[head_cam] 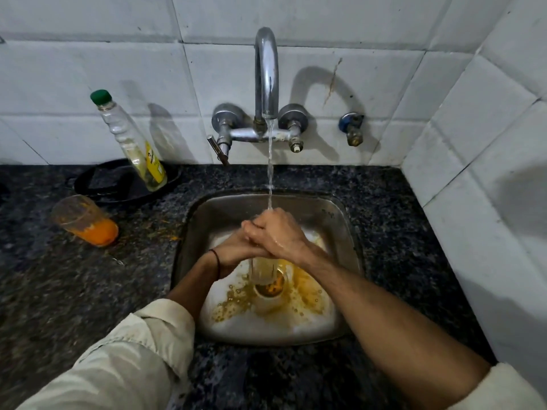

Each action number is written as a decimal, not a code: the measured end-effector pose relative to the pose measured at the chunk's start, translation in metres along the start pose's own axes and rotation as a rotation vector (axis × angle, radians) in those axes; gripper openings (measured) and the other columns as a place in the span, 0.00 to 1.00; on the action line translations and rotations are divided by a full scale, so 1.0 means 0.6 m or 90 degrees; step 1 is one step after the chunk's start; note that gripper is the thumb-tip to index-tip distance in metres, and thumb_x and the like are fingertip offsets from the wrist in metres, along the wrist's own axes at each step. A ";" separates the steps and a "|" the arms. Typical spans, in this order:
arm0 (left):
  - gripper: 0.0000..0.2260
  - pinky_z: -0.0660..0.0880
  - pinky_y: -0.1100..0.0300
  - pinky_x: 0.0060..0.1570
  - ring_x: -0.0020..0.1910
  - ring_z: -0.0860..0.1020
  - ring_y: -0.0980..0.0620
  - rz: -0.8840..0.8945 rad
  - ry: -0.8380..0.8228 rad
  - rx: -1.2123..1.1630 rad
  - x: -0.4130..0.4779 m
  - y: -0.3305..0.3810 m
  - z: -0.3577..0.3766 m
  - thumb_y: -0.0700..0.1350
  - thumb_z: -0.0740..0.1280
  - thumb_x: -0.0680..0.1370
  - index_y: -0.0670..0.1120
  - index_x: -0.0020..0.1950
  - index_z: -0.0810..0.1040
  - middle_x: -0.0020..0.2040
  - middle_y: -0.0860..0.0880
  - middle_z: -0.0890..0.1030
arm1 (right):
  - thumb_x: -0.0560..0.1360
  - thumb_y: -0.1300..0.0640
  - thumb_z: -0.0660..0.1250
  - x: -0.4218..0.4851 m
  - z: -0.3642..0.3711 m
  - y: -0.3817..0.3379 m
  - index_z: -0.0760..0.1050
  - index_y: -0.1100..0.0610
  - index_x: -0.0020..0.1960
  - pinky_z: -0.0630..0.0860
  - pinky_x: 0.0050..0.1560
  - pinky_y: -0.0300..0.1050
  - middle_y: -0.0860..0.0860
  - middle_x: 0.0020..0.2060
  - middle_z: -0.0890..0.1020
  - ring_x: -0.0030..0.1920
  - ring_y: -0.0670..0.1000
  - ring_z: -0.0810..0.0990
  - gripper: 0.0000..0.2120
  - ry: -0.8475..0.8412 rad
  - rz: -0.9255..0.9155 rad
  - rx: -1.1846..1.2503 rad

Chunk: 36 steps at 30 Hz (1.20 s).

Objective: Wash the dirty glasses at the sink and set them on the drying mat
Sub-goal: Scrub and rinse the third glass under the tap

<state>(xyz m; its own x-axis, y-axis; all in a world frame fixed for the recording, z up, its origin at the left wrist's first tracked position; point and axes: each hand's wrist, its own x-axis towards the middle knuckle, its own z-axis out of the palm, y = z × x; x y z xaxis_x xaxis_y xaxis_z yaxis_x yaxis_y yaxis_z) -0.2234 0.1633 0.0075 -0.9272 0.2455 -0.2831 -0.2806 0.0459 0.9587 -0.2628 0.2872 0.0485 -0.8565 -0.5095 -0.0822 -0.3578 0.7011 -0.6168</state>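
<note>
Hands [266,241] clasped around glass [263,269] under tap [266,72]

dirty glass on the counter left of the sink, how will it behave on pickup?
The glass is probably bottom-heavy: orange liquid fills only its base, so it should stay upright when lifted straight. Orange smears on its walls and splatter on the counter suggest it may be slick or sticky. It looks thin and clear, so likely fragile if knocked against the sink rim.

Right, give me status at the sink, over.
Both hands, left hand and right hand, shut on glass under running tap. Orange residue pooling in sink. Second dirty glass waiting on counter. Nothing in the way.
</note>
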 end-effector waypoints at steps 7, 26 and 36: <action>0.02 0.73 0.71 0.35 0.42 0.79 0.56 0.111 0.418 0.166 0.048 0.013 0.065 0.44 0.65 0.81 0.47 0.49 0.76 0.42 0.53 0.80 | 0.83 0.43 0.56 0.010 -0.004 -0.022 0.81 0.56 0.42 0.77 0.51 0.53 0.52 0.36 0.81 0.40 0.54 0.81 0.23 0.187 0.030 -0.108; 0.09 0.75 0.69 0.52 0.52 0.79 0.54 0.015 0.241 0.272 0.050 0.084 0.052 0.40 0.67 0.79 0.44 0.59 0.75 0.54 0.48 0.79 | 0.81 0.45 0.60 0.023 -0.090 -0.040 0.74 0.54 0.31 0.72 0.39 0.46 0.50 0.27 0.75 0.30 0.51 0.74 0.22 0.111 -0.045 -0.159; 0.06 0.75 0.61 0.35 0.42 0.81 0.50 0.091 0.472 0.272 0.051 0.075 0.069 0.47 0.69 0.77 0.46 0.48 0.76 0.38 0.52 0.80 | 0.79 0.37 0.61 0.040 -0.079 -0.049 0.69 0.53 0.29 0.73 0.36 0.46 0.49 0.27 0.75 0.31 0.52 0.77 0.27 0.102 0.036 -0.066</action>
<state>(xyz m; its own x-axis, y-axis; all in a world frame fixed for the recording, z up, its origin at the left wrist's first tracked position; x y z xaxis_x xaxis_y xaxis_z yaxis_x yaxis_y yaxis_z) -0.2544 0.2131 0.0430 -0.9105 -0.4116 0.0393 -0.1700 0.4593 0.8719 -0.2907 0.2780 0.1016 -0.9215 -0.3880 0.0158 -0.3367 0.7781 -0.5302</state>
